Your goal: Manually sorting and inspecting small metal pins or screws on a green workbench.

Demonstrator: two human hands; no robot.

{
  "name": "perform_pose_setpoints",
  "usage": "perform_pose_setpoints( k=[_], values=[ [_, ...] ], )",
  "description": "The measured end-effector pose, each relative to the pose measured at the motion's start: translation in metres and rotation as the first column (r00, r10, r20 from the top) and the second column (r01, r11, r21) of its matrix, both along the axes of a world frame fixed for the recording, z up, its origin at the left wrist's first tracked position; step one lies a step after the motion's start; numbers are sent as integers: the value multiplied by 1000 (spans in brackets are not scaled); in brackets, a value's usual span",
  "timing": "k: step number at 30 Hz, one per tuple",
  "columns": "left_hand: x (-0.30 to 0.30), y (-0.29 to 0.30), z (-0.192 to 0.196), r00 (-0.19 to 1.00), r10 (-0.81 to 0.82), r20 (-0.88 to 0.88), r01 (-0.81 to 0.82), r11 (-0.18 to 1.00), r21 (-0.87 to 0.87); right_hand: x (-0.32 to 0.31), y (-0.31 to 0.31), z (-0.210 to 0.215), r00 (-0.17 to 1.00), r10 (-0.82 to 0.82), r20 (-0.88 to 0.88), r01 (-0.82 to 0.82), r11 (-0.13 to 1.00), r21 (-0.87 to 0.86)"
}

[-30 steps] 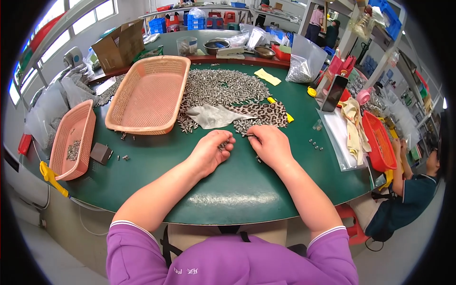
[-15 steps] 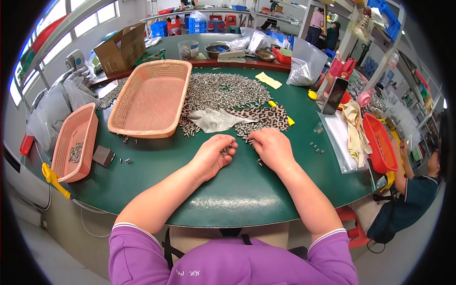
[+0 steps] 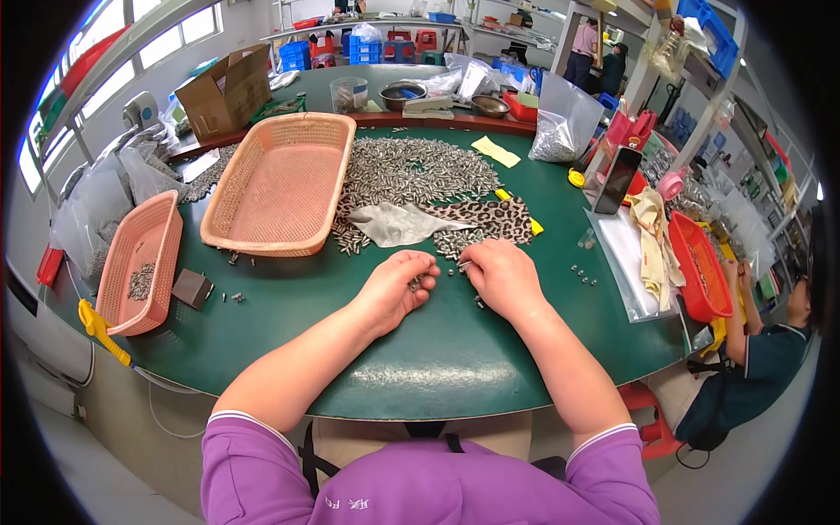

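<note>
Apparently picking through pins (image 3: 416,283): cupping some in left hand (image 3: 395,290) with curled fingers; working right hand (image 3: 503,276) beside heap (image 3: 451,243), can't tell if gripping. Next, likely needs precise pinch.

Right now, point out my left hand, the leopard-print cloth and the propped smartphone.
Left hand (image 3: 395,283): head view, middle of the hand.
Leopard-print cloth (image 3: 503,215): head view, spotted right portion.
Smartphone (image 3: 619,178): head view, dark screen.

White lettering (image 3: 347,503), not clearly legible, stands in 1 short line on the purple shirt (image 3: 411,477).
</note>
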State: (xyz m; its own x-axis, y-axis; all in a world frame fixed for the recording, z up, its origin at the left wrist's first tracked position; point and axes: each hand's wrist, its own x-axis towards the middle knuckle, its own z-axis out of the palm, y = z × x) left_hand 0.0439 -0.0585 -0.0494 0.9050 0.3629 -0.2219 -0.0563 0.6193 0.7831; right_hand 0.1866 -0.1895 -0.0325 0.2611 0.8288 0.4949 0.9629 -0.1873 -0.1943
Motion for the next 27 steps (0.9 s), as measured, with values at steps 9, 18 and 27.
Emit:
perform_pose_setpoints(
  k=[9, 18, 27],
  values=[
    [0, 2, 0, 996, 91, 15, -90, 995, -45, -13, 1, 2, 990, 141, 7, -140, 989, -46],
    [0, 2, 0, 995, 94, 16, -94, 995, -37, -13, 5, -5, 996, 94, -5, -93, 993, 66],
    [1, 2, -1, 995, 94, 23, -93, 995, -25, -15, 4, -3, 994, 107, -11, -106, 992, 61]
  ],
)
